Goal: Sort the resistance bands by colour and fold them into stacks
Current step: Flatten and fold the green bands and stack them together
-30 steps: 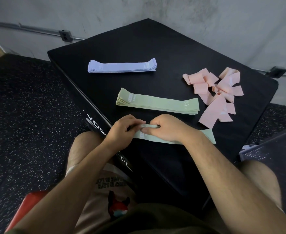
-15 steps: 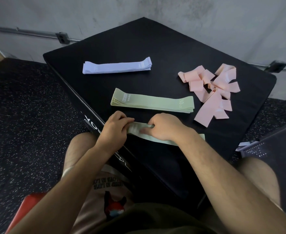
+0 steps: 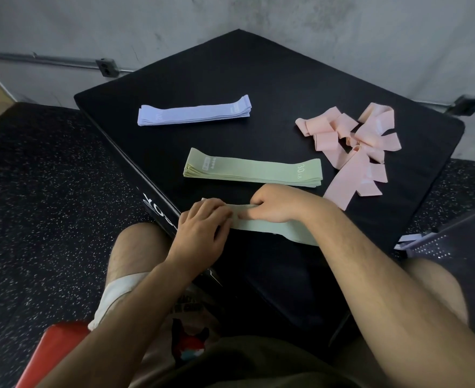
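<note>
The green band point(image 3: 272, 228) is matt woven cloth, as are the green stack point(image 3: 253, 170), the lilac stack point(image 3: 194, 114) and the loose pink bands point(image 3: 353, 152). The counter point(image 3: 258, 79) has a smooth black covering, matt with a faint sheen, perhaps vinyl. The floor point(image 3: 48, 177) is rough, speckled, rubber-like matting. The wall point(image 3: 230, 18) is mottled bare concrete, and the conduit point(image 3: 48, 61) along it looks like dull metal. The seat point(image 3: 51, 348) is smooth red.

A black table point(image 3: 258, 79) carries a lilac stack point(image 3: 194, 114), a green stack point(image 3: 253, 170), loose pink bands point(image 3: 353, 147) and one green band point(image 3: 272, 227) near its edge.
</note>
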